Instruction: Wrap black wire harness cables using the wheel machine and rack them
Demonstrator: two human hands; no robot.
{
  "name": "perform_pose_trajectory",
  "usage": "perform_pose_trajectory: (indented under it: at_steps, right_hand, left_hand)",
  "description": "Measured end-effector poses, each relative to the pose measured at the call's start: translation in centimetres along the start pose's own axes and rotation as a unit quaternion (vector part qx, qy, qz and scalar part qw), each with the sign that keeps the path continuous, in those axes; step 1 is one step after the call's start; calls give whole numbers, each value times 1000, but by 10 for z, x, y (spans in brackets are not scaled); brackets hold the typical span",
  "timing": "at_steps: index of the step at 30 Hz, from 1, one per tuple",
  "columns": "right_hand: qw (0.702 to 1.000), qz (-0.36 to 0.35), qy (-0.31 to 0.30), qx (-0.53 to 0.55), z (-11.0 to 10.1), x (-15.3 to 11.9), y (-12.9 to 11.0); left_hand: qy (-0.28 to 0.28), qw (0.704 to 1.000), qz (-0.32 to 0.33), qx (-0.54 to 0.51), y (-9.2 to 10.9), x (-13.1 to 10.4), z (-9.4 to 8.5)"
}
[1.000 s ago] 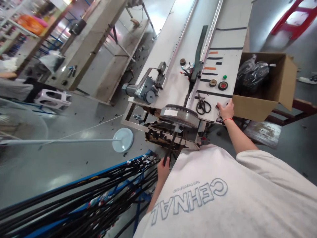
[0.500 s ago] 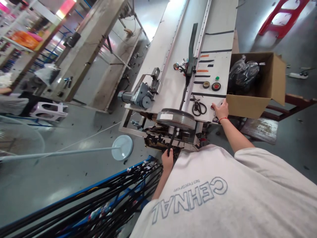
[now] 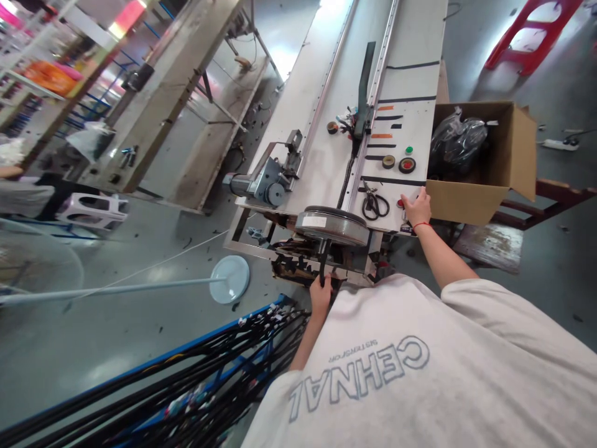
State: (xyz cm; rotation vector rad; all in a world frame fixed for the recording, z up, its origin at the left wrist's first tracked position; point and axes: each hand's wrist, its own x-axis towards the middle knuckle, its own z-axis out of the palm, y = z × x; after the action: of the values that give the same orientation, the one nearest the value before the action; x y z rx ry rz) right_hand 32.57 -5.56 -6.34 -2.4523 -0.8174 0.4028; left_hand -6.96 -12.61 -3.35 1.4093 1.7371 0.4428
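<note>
My left hand [image 3: 321,294] is closed around the end of a black wire harness [image 3: 323,264] in front of the table's near edge. The harness runs back through a round, ring-shaped taping head [image 3: 332,225] and along the table to a bundle of connectors by a dark clamp [image 3: 360,121]. At the near right corner of the table lies my right hand [image 3: 418,208], fingers apart, thumb beside a red button [image 3: 400,203]. A green button [image 3: 409,150] sits farther up. Black-handled scissors [image 3: 374,204] lie just left of my right hand.
Two tape rolls [image 3: 407,165] lie near the table's right edge. A cardboard box [image 3: 471,199] with bagged parts stands to the right. Left of the ring is a motor unit [image 3: 268,183]. Many black cables [image 3: 186,379] hang on a blue rack at lower left.
My left hand has shifted slightly right and up, with the harness end still in its grasp. The right hand stays at the table corner, almost unmoved.
</note>
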Motion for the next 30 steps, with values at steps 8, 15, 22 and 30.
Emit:
perform_pose_trajectory:
  at_steps: [8, 15, 22, 30]
  right_hand:
    - [1000, 15, -7, 22, -5, -5, -6]
    - [1000, 11, -7, 15, -3, -2, -3]
    - [1000, 14, -9, 21, -4, -1, -4]
    - [1000, 14, -14, 22, -9, -4, -9]
  left_hand:
    - [-15, 999, -39, 25, -46, -54, -25]
    - [29, 999, -38, 24, -39, -78, -36]
    - [34, 999, 2, 13, -16, -56, -20]
    - [48, 998, 38, -29, 15, -27, -9]
